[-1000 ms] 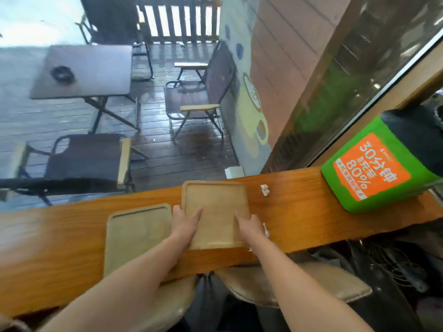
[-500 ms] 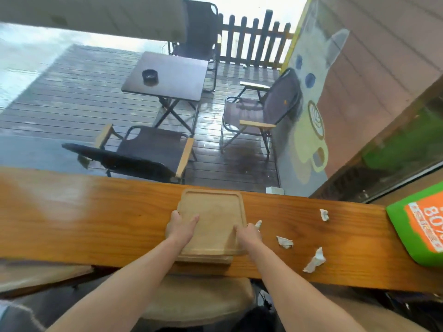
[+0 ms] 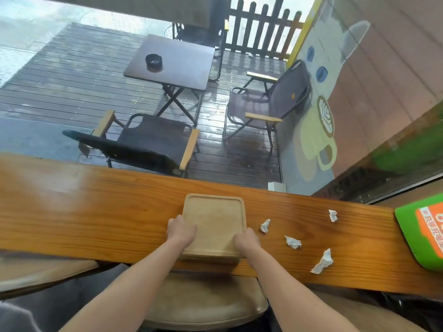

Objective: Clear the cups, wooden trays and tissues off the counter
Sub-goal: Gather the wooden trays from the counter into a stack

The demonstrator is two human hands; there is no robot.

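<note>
My left hand (image 3: 181,230) and right hand (image 3: 247,240) clamp the stacked wooden trays (image 3: 215,221) on the counter (image 3: 96,212); stiff, light, best held by side rims. Crumpled tissues (image 3: 293,242) lie at three o'clock.

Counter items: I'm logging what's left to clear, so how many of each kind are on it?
Wooden trays: 2, stacked, held by the left hand and right hand
Crumpled tissues: 4
Cups: 0
Total: 6
</note>
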